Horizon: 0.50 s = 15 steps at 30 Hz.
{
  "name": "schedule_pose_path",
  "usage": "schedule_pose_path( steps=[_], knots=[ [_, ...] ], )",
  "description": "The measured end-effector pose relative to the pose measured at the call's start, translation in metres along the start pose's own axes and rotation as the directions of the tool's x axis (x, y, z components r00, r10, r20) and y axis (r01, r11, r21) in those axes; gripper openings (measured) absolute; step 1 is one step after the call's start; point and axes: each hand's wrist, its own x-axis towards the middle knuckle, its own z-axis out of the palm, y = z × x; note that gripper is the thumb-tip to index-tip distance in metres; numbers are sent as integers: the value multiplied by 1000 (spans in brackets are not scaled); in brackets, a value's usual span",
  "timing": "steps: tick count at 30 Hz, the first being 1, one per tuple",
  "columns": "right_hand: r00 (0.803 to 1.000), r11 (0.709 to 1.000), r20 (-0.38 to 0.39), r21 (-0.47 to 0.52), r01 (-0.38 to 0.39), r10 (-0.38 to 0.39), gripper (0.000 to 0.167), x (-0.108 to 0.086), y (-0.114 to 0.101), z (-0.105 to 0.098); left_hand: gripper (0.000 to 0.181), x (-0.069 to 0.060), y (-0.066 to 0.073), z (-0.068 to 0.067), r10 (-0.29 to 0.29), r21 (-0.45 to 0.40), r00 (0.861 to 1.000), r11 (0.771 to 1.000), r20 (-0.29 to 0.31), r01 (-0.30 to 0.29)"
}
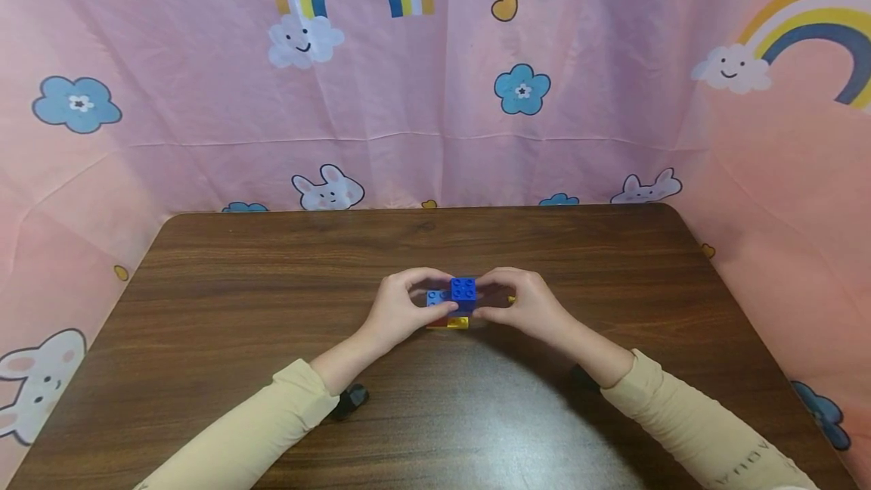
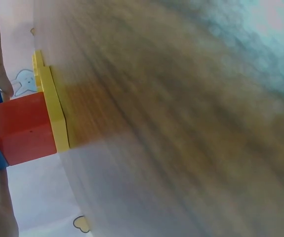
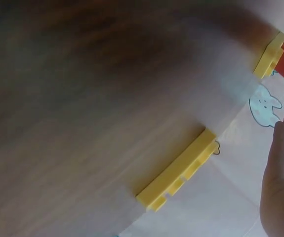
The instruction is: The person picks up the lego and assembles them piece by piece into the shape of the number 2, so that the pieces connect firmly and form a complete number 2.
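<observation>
Both hands meet around a dark blue brick [image 1: 463, 290], studs up, at the middle of the table. My left hand [image 1: 396, 310] holds it from the left between thumb and finger; my right hand [image 1: 532, 305] pinches it from the right. Just left of it is a lighter blue brick [image 1: 434, 299], partly hidden by the left hand. In the left wrist view this lighter brick sits on a red brick [image 2: 25, 129], which stands on a yellow plate [image 2: 56, 111]. Another yellow piece [image 3: 179, 169] lies on the table, mostly hidden behind the right hand in the head view.
A brown wood-grain table [image 1: 272, 271] spans the view. Dark objects, one of them a black item [image 1: 350, 401], lie by the forearms. A pink patterned curtain [image 1: 204, 59] stands behind the table and along its sides.
</observation>
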Motion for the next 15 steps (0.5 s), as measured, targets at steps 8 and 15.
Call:
schedule_pose_path(
  steps=[8, 15],
  knots=[
    [998, 997, -3, 10, -70, 70, 33, -3, 3, -15, 34, 0, 0, 0, -17, 13, 1000, 1000, 4, 17],
    [997, 998, -34, -5, -67, 67, 34, -5, 13, -29, 34, 1, -1, 0, -19, 2, 1000, 1000, 8, 19]
  ],
)
